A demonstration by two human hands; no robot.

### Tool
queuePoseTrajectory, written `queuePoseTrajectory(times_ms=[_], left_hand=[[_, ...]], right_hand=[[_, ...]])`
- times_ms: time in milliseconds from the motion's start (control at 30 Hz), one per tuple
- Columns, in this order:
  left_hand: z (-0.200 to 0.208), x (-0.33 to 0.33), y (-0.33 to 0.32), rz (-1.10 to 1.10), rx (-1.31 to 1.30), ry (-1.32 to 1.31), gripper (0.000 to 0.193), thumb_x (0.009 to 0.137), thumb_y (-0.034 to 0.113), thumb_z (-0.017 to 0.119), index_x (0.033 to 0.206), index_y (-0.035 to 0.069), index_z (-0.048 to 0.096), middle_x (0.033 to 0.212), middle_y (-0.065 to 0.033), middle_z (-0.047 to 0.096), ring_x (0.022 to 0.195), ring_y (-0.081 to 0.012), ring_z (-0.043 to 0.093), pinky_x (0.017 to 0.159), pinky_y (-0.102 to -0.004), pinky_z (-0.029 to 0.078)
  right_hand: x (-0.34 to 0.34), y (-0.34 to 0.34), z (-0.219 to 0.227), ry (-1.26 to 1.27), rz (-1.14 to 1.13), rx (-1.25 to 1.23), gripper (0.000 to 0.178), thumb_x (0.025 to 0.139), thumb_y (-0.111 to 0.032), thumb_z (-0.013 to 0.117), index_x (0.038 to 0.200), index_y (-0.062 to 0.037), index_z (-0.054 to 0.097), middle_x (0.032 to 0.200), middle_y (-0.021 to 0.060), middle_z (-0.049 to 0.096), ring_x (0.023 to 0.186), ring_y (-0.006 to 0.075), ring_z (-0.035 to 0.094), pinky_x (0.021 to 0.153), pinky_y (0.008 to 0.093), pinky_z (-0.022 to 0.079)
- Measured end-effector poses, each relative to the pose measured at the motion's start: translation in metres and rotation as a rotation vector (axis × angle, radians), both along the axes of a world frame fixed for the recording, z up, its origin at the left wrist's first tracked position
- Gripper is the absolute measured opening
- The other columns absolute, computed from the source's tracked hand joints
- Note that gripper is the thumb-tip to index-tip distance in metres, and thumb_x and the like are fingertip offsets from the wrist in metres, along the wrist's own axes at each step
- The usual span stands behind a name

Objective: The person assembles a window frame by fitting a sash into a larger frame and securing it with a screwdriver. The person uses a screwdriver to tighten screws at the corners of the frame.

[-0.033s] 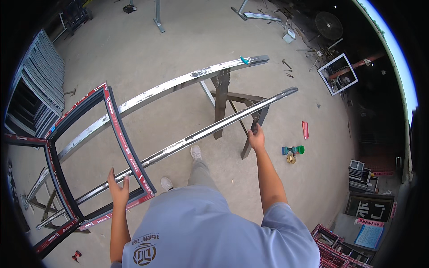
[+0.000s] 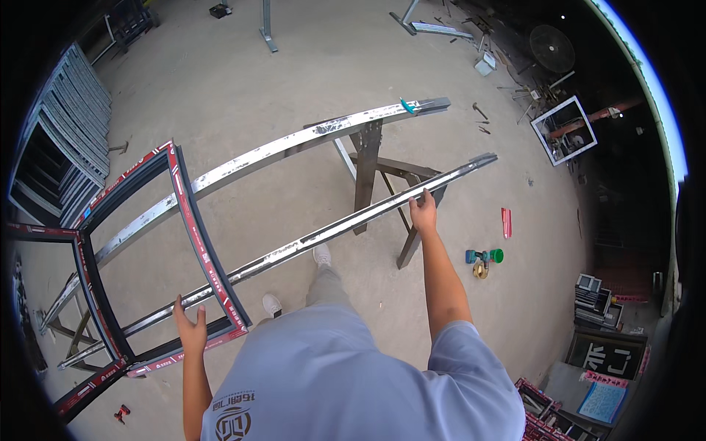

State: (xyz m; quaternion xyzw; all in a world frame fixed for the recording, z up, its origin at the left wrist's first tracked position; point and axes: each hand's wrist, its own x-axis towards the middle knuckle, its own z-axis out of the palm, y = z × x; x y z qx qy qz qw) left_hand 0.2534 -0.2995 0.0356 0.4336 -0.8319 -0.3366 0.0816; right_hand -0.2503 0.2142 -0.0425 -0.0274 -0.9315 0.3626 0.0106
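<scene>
A black frame with red printed film (image 2: 197,220) lies across two long scuffed metal rails at the left. My left hand (image 2: 193,331) is raised beside the near rail (image 2: 316,239), inside the frame's outline. Its thumb and fingers are spread with nothing between them. Farther right, my right hand (image 2: 423,214) is at the near rail's front edge. Its fingertips appear to touch the metal, thumb and finger apart; the other fingers are partly hidden. The far rail (image 2: 257,153) runs roughly alongside, with a small teal tool (image 2: 408,107) on its right end.
Dark trestle legs (image 2: 365,180) support the rails at the right. On the floor are a cordless drill (image 2: 482,257), a green roll (image 2: 497,255), a red strip (image 2: 507,223) and a red tool (image 2: 122,414). Stacked grey frames (image 2: 73,132) stand at the left; a white frame (image 2: 564,131) stands far right.
My right hand has moved up to the near rail's edge. My left hand has shifted slightly left and down, its fingers still spread. The whole view has shifted a little.
</scene>
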Motion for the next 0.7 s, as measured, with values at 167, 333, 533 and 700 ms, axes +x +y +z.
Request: queuePoseTrajectory(times_ms=[167,333,533,700], left_hand=[[0.0,0.04,0.035,0.246,0.03,-0.22,0.074,0.095,0.031,0.076,0.152,-0.002,0.044,0.144,-0.0246,0.051,0.119,-0.0367,0.059,0.103,-0.0444,0.049],[0.014,0.023,0.09,0.329,0.098,-0.322,0.073,0.094,0.03,0.077,0.152,0.0,0.045,0.145,-0.0221,0.049,0.113,-0.0325,0.06,0.095,-0.0428,0.054],[0.049,0.0,0.175,0.434,0.248,-0.367,0.074,0.091,0.037,0.078,0.149,0.003,0.047,0.146,-0.0232,0.051,0.117,-0.0389,0.065,0.095,-0.0459,0.057],[0.063,-0.023,0.193,0.47,0.322,-0.474,0.072,0.093,0.044,0.073,0.149,0.004,0.048,0.146,-0.0225,0.051,0.122,-0.0388,0.063,0.103,-0.0462,0.053]], right_hand=[[-0.204,-0.048,-0.003,-0.086,0.084,0.212,0.1,0.086,-0.055,0.075,0.163,-0.0095,0.031,0.153,0.0286,0.047,0.137,0.0441,0.053,0.115,0.0497,0.044],[-0.348,-0.08,-0.023,-0.25,0.041,0.336,0.113,0.082,-0.075,0.069,0.169,-0.0242,0.016,0.158,0.0394,0.034,0.142,0.0532,0.045,0.116,0.0545,0.042],[-0.438,-0.101,-0.075,-0.262,0.038,0.399,0.105,0.093,-0.08,0.044,0.157,0.0024,0.039,0.147,0.0322,0.056,0.139,0.0483,0.051,0.117,0.053,0.039],[-0.445,-0.103,-0.122,-0.082,-0.246,0.213,0.074,0.089,-0.061,0.068,0.124,0.0039,0.067,0.121,0.0242,0.073,0.114,0.044,0.069,0.099,0.0507,0.053]])
